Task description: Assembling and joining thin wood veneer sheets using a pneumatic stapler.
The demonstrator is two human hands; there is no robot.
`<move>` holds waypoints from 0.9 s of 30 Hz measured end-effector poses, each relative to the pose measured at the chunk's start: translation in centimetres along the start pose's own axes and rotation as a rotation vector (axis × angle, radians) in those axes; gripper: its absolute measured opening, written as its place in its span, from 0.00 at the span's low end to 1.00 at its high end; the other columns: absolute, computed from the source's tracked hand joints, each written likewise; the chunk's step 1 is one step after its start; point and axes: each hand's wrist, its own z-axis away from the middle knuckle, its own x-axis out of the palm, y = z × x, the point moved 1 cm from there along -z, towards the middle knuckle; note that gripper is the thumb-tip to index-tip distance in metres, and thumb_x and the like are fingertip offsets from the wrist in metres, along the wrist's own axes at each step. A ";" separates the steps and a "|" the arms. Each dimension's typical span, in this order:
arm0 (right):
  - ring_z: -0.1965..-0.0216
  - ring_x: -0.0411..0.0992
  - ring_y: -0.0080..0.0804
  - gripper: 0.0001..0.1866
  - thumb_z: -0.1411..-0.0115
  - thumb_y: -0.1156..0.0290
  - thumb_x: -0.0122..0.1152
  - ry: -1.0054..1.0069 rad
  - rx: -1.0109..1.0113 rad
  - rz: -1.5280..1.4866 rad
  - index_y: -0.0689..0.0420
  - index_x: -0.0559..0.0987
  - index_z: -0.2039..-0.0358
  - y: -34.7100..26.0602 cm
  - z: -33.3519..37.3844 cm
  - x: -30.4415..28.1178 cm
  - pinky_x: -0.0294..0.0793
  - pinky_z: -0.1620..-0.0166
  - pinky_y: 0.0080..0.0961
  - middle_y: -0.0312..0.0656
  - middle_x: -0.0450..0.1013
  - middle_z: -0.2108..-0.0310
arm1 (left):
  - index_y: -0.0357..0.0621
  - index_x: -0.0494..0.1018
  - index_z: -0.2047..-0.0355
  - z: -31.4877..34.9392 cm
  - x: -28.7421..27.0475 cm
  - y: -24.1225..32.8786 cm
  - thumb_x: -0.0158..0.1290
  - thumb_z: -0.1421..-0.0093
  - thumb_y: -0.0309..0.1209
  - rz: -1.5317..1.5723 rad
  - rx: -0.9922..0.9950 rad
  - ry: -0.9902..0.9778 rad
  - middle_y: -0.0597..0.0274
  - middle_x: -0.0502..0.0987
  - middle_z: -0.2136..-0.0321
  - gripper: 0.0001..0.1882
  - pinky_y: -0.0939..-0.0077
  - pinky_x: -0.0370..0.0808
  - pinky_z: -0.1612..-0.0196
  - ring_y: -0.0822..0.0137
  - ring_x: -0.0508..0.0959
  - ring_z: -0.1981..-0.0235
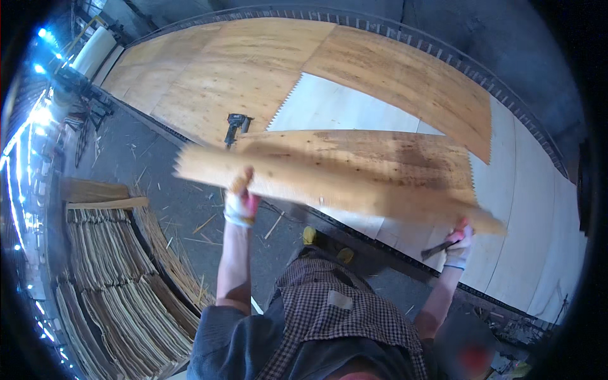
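Note:
A long wood veneer sheet [316, 187] with a toothed left end is held up across me, slightly blurred. My left hand [240, 201], in a white and pink glove, is closed on its near edge towards the left end. At the right end my right hand [461, 242], gloved alike, also grips the sheet. A dark, slim tool with a flat end [437, 249] sticks out of the right hand; its exact kind is unclear. Beneath the raised sheet lies another veneer piece [380, 155] with darker stains. A black pneumatic stapler [237, 126] rests on the veneer beyond my left hand.
Brown veneer sheets [228, 69] and paler white sheets [525, 183] cover the long table. A toothed brown piece [405, 76] lies at the far side. Stacked veneer strips [120, 285] stand at the lower left. Wood scraps litter the floor [183, 215].

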 end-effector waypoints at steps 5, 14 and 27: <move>0.90 0.57 0.16 0.21 0.35 0.58 0.44 0.105 -0.341 -0.139 0.58 0.65 0.47 -5.8 8.6 11.8 0.60 0.84 0.16 0.31 0.69 0.82 | 0.32 0.63 0.47 -7.6 -1.4 8.9 0.46 0.40 0.34 1.059 -0.131 0.332 0.50 0.70 0.51 0.23 0.61 0.69 0.47 0.59 0.72 0.51; 0.90 0.53 0.16 0.13 0.36 0.55 0.44 -0.340 0.124 -0.073 0.48 0.74 0.65 3.2 9.4 -9.2 0.53 0.86 0.18 0.24 0.57 0.91 | 0.33 0.69 0.53 2.6 4.7 -9.0 0.47 0.41 0.37 1.157 -0.573 0.098 0.53 0.73 0.54 0.21 0.65 0.68 0.46 0.61 0.73 0.53; 0.86 0.64 0.17 0.07 0.38 0.58 0.48 0.464 0.270 -0.058 0.42 0.74 0.67 20.8 5.2 -14.4 0.69 0.83 0.18 0.26 0.65 0.85 | 0.35 0.65 0.50 4.1 16.8 -27.8 0.58 0.47 0.27 1.032 -1.218 0.221 0.59 0.70 0.51 0.25 0.74 0.60 0.42 0.65 0.71 0.53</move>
